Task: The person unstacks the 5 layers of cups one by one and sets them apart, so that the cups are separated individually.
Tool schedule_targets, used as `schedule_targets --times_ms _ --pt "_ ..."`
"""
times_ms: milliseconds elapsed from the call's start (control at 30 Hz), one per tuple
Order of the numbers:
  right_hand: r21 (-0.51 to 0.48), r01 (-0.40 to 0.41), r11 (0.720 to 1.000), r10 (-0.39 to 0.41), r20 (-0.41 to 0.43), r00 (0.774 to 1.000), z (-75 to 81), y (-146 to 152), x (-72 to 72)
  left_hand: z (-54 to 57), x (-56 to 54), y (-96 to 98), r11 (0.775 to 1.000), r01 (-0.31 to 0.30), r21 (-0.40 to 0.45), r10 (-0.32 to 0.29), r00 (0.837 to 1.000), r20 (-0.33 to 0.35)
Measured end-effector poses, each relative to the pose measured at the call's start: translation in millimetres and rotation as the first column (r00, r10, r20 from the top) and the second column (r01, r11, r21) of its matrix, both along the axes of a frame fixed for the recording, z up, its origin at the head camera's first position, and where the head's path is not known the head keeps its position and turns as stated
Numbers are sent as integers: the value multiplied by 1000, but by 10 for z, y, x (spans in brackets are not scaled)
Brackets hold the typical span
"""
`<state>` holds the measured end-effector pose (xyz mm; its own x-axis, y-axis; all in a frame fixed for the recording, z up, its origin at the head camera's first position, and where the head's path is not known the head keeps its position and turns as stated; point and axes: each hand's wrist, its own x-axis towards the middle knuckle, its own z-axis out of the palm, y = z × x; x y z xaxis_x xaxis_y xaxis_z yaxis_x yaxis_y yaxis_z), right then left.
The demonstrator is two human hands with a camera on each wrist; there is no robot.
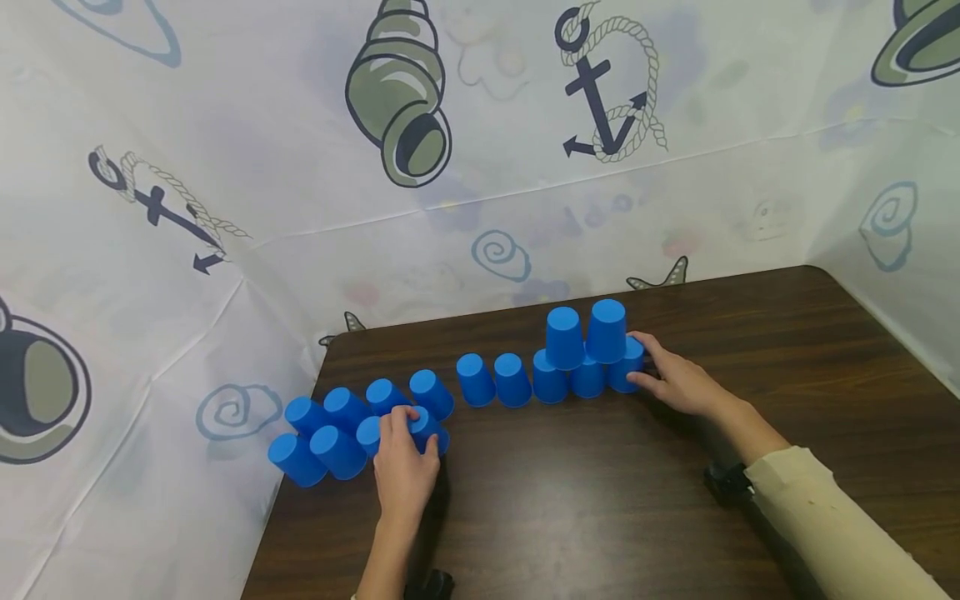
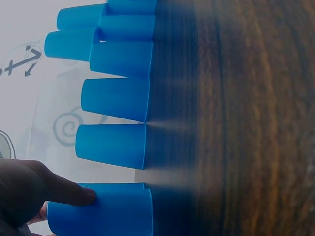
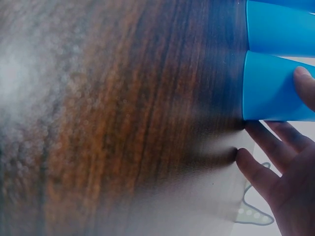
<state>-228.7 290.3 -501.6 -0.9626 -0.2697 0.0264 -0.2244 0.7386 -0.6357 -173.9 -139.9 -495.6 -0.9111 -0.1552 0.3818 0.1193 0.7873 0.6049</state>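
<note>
My left hand (image 1: 405, 467) grips an upside-down blue cup (image 1: 427, 427) at the right end of the front left row. In the left wrist view its thumb lies along that cup's side (image 2: 113, 216). My right hand (image 1: 686, 387) holds the rightmost bottom cup (image 1: 628, 367) of the far row, thumb in front and fingers around its right and back side. In the right wrist view the thumb touches this cup (image 3: 270, 88) near its narrow end. Two blue cups, one left (image 1: 564, 337) and one right (image 1: 607, 331), stand upside down across the three bottom cups there.
Beside that stack, two single blue cups, one (image 1: 475, 381) and another (image 1: 513, 381), stand in line. Several more blue cups (image 1: 345, 408) form two rows at the table's left edge. The dark wooden table (image 1: 555, 492) meets a printed cloth (image 1: 300, 208) behind and at the sides.
</note>
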Motion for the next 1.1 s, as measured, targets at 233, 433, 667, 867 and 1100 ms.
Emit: schedule_targets --times_ms 233,433,667,867,1100 --pt "5 8 1000 -8 -4 1000 -6 0 12 11 9 9 1000 -5 -11 5 1000 17" --pt "8 6 1000 -6 -6 1000 -11 4 6 47 44 10 1000 -7 -14 7 1000 1" --pt "7 4 1000 -4 -10 1000 0 -4 8 112 87 15 1000 -16 -11 16 1000 -17" --pt "11 3 1000 -3 -7 1000 -2 0 3 203 125 34 999 -22 -24 20 996 -90" --pt "-2 1 1000 -1 -10 1000 -13 10 2 336 138 113 997 -29 -65 14 977 -215"
